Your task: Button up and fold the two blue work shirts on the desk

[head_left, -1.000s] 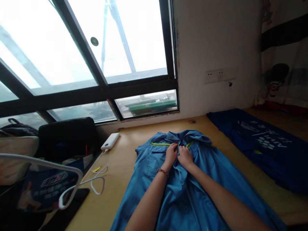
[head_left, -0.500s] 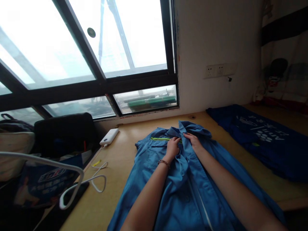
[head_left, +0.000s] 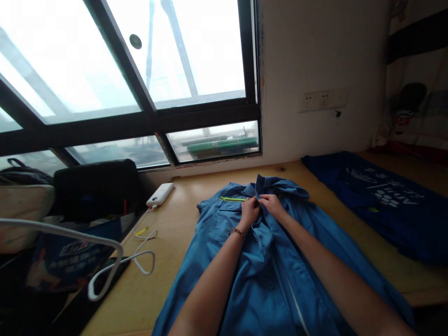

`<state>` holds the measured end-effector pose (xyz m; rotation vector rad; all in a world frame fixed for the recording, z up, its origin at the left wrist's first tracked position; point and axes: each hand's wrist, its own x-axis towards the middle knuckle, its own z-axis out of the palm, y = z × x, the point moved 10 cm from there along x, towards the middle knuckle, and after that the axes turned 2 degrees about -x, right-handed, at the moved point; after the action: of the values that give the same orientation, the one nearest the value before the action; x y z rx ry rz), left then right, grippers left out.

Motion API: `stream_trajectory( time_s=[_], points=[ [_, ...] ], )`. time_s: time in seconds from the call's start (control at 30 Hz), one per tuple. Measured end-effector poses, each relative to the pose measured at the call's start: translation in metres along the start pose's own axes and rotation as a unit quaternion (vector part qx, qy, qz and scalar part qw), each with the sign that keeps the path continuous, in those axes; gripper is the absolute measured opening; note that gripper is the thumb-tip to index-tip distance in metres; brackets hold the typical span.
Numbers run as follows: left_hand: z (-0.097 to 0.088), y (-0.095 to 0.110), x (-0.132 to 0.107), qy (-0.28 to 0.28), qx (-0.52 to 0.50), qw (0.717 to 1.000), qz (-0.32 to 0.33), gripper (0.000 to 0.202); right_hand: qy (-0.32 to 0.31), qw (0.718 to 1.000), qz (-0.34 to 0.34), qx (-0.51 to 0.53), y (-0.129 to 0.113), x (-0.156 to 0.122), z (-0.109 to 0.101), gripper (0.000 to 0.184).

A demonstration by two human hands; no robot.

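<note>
A blue work jacket lies spread on the wooden table, its collar toward the window and a yellow-green stripe across the chest. Near the collar, my left hand, with a beaded bracelet at the wrist, has its fingers closed on the front edge of the cloth. My right hand pinches the opposite front edge just beside it, and the fingertips of both hands nearly meet. Whatever small part sits between the fingers is hidden. Lower down, a button shows on the front placket.
On the right lies a folded dark blue garment with white print. A white power bank with a looping white cable is on the table's left. Bags and a black chair back stand beyond the left edge. Wall sockets are above.
My right hand has moved left, bringing its jacket edge against my left hand. The collar tip there now stands more upright and narrower. The view has shifted slightly.
</note>
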<state>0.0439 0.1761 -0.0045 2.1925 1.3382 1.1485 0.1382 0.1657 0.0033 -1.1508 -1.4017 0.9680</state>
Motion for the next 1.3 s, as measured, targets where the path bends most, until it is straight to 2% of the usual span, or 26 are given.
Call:
stream_trajectory(
  time_s=[0.1, 0.17, 0.23, 0.33, 0.4, 0.5, 0.6, 0.73, 0.9, 1.03, 1.1, 1.2, 1.3],
  points=[
    [-0.007, 0.000, -0.003, 0.037, -0.088, 0.995, -0.007, 0.007, 0.031, 0.999, 0.030, -0.014, 0.011, 0.001, -0.011, 0.018],
    [-0.007, -0.006, -0.004, 0.044, -0.179, 0.982, -0.035, 0.008, 0.035, 0.998, 0.045, 0.000, 0.019, 0.003, -0.013, 0.017],
    [0.000, -0.015, -0.005, 0.022, -0.288, 0.954, -0.083, 0.016, 0.037, 0.997, 0.059, 0.023, 0.028, 0.004, -0.014, 0.017],
    [0.014, -0.025, -0.011, -0.026, -0.438, 0.885, -0.157, 0.025, 0.027, 0.994, 0.081, 0.070, 0.036, 0.004, -0.011, 0.017],
    [0.017, -0.026, -0.015, -0.038, -0.496, 0.848, -0.184, 0.028, 0.007, 0.990, 0.097, 0.101, 0.039, 0.002, -0.006, 0.018],
    [0.015, -0.028, -0.018, -0.028, -0.526, 0.826, -0.200, 0.029, -0.027, 0.983, 0.121, 0.132, 0.040, -0.002, -0.001, 0.023],
    [0.013, -0.030, -0.020, -0.009, -0.525, 0.826, -0.206, 0.029, -0.052, 0.979, 0.131, 0.146, 0.038, -0.005, 0.000, 0.027],
    [0.009, -0.035, -0.018, 0.015, -0.504, 0.838, -0.209, 0.029, -0.062, 0.982, 0.122, 0.129, 0.037, -0.007, -0.001, 0.022],
    [0.007, -0.032, -0.013, 0.002, -0.473, 0.863, -0.179, 0.028, 0.019, 0.995, 0.085, 0.046, 0.039, -0.003, -0.013, 0.027],
    [0.002, -0.025, -0.013, 0.000, -0.449, 0.882, -0.145, 0.028, 0.081, 0.995, 0.041, -0.033, 0.031, -0.005, -0.019, 0.023],
    [-0.003, -0.024, -0.013, 0.017, -0.418, 0.900, -0.125, 0.027, 0.112, 0.985, -0.003, -0.128, 0.018, -0.009, -0.020, 0.020],
    [-0.009, -0.029, -0.013, 0.044, -0.387, 0.913, -0.125, 0.025, 0.136, 0.945, -0.067, -0.290, -0.004, -0.017, -0.013, 0.015],
    [0.001, -0.041, -0.015, 0.028, -0.436, 0.882, -0.179, 0.026, 0.124, 0.931, -0.083, -0.334, -0.009, -0.021, -0.005, 0.013]
  ],
)
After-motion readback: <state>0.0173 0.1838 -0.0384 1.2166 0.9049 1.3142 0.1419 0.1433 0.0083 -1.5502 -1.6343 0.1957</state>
